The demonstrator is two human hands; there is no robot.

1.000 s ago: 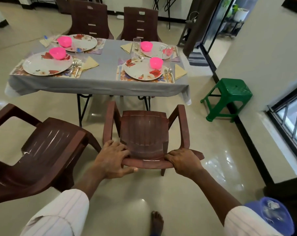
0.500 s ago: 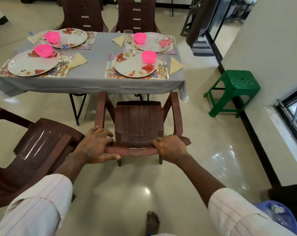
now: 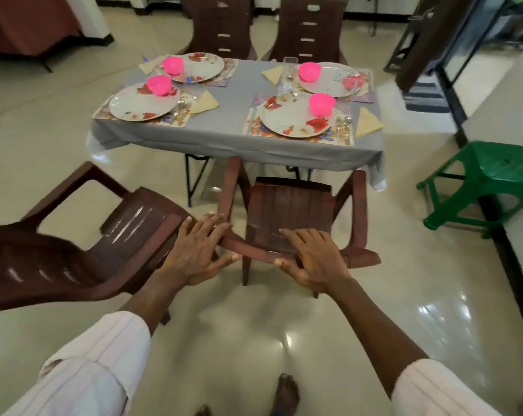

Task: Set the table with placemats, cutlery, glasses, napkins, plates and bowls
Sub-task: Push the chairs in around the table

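Hands (image 3: 200, 250) now unclenched atop chair (image 3: 290, 211)

A home dining room: set table (image 3: 224, 136), plastic chairs (image 3: 290, 211).

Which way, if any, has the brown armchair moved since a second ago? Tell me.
Yes. The armchair moved forward toward the table; its armrests now reach the tablecloth's edge.

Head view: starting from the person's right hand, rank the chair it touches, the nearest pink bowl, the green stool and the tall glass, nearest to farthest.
1. Brown chair, its back rail under the right hand.
2. Green stool, off to the right on the floor.
3. Pink bowl, on the near-right plate; too close to the stool to rank firmly.
4. Tall glass, at the table's far side.
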